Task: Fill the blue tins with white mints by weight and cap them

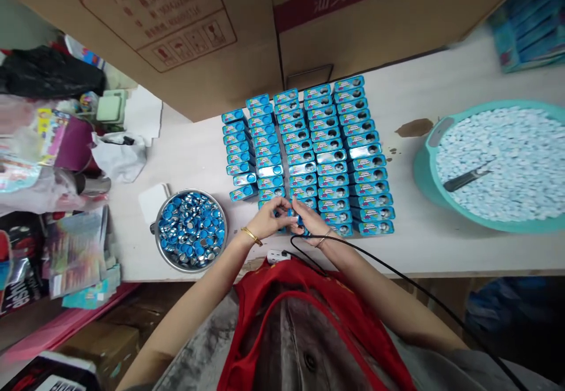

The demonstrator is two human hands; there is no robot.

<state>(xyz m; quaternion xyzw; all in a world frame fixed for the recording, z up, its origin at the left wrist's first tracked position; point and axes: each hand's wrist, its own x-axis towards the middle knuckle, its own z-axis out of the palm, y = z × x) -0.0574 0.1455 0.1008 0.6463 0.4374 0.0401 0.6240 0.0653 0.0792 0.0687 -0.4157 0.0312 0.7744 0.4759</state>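
Observation:
My left hand point(270, 219) and my right hand point(312, 219) meet at the near end of rows of small blue tins point(325, 168). Fingers of both hands are bent around a small blue tin point(302, 230), mostly covered by them. The left thumb and fingertips are pinched at its far end; whether they also grip a cap is too small to tell. The tins stand close together in several columns, many with a round opening or disc on top. To the left, a metal bowl point(226, 226) is filled with round blue and silver caps point(192, 226).
A turquoise basin point(424, 173) of small white pieces stands at right, a dark-handled tool point(468, 176) lying on them. Large cartons point(353, 43) wall off the back. A black cable point(388, 267) crosses my right forearm. Bags and packets point(119, 155) crowd the left.

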